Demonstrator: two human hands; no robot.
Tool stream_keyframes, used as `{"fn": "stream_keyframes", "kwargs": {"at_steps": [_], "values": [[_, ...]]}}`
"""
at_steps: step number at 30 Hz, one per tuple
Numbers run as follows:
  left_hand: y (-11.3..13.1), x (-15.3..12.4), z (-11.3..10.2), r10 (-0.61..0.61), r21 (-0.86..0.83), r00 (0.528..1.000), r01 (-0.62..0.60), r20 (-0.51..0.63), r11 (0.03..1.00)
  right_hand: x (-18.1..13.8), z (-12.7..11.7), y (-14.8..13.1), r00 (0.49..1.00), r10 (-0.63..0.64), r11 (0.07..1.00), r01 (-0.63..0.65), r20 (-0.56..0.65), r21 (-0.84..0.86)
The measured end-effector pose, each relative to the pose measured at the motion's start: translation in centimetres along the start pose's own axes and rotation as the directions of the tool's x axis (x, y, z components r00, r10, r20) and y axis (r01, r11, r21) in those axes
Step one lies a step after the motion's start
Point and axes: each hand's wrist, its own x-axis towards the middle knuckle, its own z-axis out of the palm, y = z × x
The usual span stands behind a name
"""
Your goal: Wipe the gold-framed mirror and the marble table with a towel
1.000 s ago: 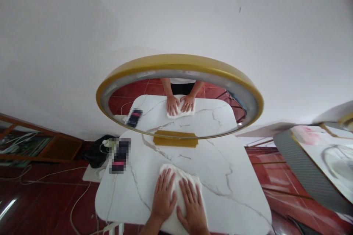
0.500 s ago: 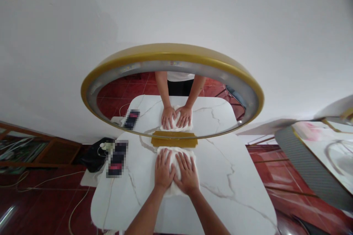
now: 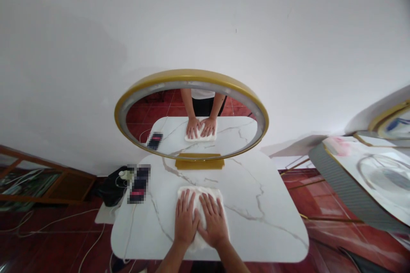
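A white cloth (image 3: 199,194) lies on the white marble table (image 3: 256,217), near its front edge. My left hand (image 3: 185,219) and my right hand (image 3: 213,219) rest side by side flat on the cloth, fingers stretched out and pointing away from me. Beyond the cloth stands a round mirror with a gold frame (image 3: 192,77) on a gold base (image 3: 199,163). The mirror reflects the table, the cloth and both hands.
A blurred-out phone (image 3: 139,183) lies at the table's left edge. A black bag and cables (image 3: 112,183) sit on the red tiled floor at the left. Framed panels (image 3: 361,179) lean at the right. A white wall is behind the mirror.
Both hands slid the cloth forward to the mirror's base half a second ago, then pulled it back toward me to the table's front part.
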Motion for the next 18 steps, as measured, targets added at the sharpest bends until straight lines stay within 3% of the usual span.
{"fn": "stream_keyframes", "kwargs": {"at_steps": [4,8,18], "values": [[0.5,-2.6,-1.1,-0.015,0.018,1.000,0.015,0.023,1.000,-2.5,0.2,-2.2,0.999,0.029,0.999,-0.030,-0.013,-0.026],[0.7,-3.9,-1.3,0.111,-0.011,0.990,-0.111,0.084,0.994,-3.4,0.5,-3.2,0.998,0.059,0.998,-0.059,-0.004,-0.023],[0.2,-3.9,-1.3,0.109,-0.019,0.985,-0.108,0.134,0.994,-2.7,0.2,-3.4,0.995,0.091,0.996,-0.092,0.046,0.021]]}}
